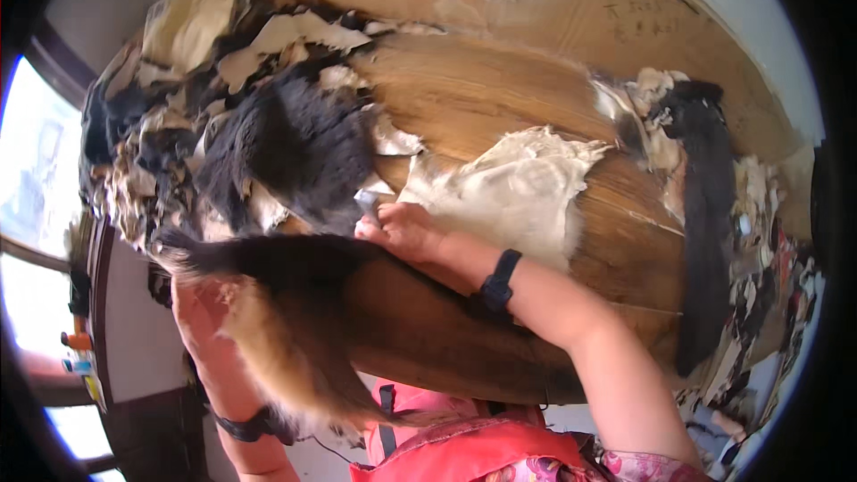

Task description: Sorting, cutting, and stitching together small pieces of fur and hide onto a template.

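My left hand [198, 303] is closed on a fur pelt [295, 281], dark brown to black with a long-haired tan edge. The fur hides most of its fingers. Below that hand the pelt hangs toward my red apron [473, 451]. My right hand [406, 230] is closed round a small tool with a pale grey end [367, 203]; its kind is not clear. That hand is just above the pelt's upper edge, beside a cream hide [513, 187] lying flat on the wooden table [473, 76]. A black curly fur piece [290, 143] lies beyond, to the left.
A heap of dark and pale fur scraps [147, 156] covers the table's left side. On the right lie a long black fur strip [705, 241] and more scraps [754, 259]. Brown cardboard [544, 0] stands along the far edge. A bright window [36, 152] is at the left.
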Motion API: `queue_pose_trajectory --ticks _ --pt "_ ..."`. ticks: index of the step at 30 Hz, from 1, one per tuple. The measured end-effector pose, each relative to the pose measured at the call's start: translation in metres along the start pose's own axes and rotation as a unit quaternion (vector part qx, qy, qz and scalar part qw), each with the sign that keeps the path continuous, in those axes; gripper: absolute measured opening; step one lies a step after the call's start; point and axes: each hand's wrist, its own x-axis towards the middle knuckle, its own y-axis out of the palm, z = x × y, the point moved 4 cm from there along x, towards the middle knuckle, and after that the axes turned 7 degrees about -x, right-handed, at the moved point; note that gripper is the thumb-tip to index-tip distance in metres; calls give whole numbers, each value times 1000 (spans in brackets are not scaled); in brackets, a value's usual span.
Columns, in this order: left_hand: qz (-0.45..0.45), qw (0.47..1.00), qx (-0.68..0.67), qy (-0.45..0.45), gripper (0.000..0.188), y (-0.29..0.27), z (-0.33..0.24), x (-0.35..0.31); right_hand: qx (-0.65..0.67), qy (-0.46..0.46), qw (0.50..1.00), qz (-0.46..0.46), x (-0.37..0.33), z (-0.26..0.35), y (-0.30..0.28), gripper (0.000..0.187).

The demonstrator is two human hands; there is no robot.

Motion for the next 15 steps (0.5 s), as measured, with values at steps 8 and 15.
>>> queue_pose_trajectory --ticks 8,15 --pt "-55 680 583 442 14 -14 -68 99 -14 73 988 136 -5 25 -27 49" --pt "259 874 389 133 24 39 83 117 -107 207 972 24 -122 20 -93 34"
